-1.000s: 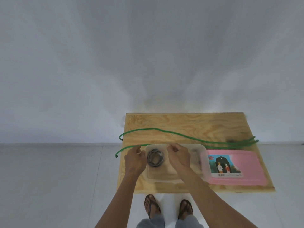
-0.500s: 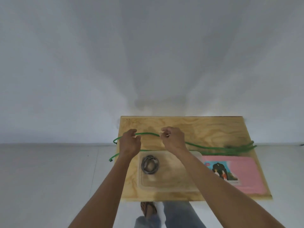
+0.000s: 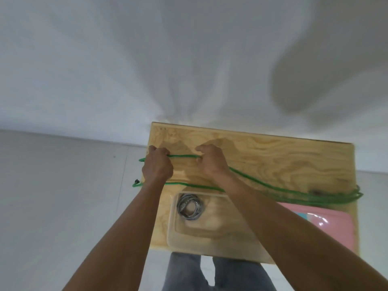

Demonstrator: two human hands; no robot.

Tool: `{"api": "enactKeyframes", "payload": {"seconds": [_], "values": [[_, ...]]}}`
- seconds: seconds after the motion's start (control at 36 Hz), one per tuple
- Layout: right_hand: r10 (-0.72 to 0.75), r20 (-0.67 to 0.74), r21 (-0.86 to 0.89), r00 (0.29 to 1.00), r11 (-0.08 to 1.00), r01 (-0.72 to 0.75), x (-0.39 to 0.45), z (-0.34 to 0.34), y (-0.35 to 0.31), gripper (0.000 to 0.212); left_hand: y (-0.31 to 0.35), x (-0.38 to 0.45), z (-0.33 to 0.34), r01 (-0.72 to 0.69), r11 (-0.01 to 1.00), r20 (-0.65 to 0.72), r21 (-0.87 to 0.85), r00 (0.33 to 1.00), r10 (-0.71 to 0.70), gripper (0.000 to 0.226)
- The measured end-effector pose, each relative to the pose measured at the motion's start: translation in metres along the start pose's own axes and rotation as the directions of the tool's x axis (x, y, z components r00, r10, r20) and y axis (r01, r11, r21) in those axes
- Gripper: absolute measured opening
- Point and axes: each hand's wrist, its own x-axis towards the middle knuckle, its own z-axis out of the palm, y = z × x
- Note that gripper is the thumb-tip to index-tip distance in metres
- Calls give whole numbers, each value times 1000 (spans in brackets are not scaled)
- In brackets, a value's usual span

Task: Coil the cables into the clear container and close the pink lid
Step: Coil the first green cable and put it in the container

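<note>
Both the left hand (image 3: 157,168) and right hand (image 3: 212,162) grip the green cable (image 3: 262,184) at the surface's (image 3: 273,156) 10 o'clock; its long slack toward 3 o'clock risks snagging or dragging the pink lid (image 3: 336,229) during coiling into the clear container (image 3: 197,234).

I see a table (image 3: 273,156) of pale plywood with swirling grain and a matt, unvarnished look. At 6 o'clock on it sits a container (image 3: 174,234) of clear, slightly cloudy plastic, holding a coil of grey cable (image 3: 190,206) with a dull metallic sheen. At 3 o'clock, the pink lid (image 3: 340,229) is glossy plastic. The green cable (image 3: 262,185) looks smooth and rubbery.
</note>
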Motion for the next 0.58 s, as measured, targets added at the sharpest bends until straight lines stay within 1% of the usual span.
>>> {"api": "enactKeyframes", "payload": {"seconds": [0.06,0.14,0.22,0.28,0.42,0.5,0.58], "values": [[-15,3,-29,1000,999,15,3,5,0,40,1,2,2,-12,1000,-21,18,1000,12,39],[-34,-17,-40,999,999,33,3,9,-2,35,1,2,-1,-34,999,-54,3,998,34,27],[-64,-47,-69,997,996,60,-4,6,-7,25,0,-2,-9,-47,997,-65,-61,997,43,22],[-82,-67,-103,994,992,75,-10,1,-12,22,1,-7,-19,-63,991,-74,-118,996,54,19],[-116,-135,-140,984,985,96,-33,-22,-29,13,4,-26,-46,-175,962,-102,-210,982,156,17],[-187,-165,-151,968,975,162,-55,-41,-44,13,1,-38,-61,-197,939,-106,-281,979,174,18],[-279,-205,-157,938,956,249,-78,-57,-61,8,-9,-52,-70,-233,917,-100,-325,972,212,17]]}}
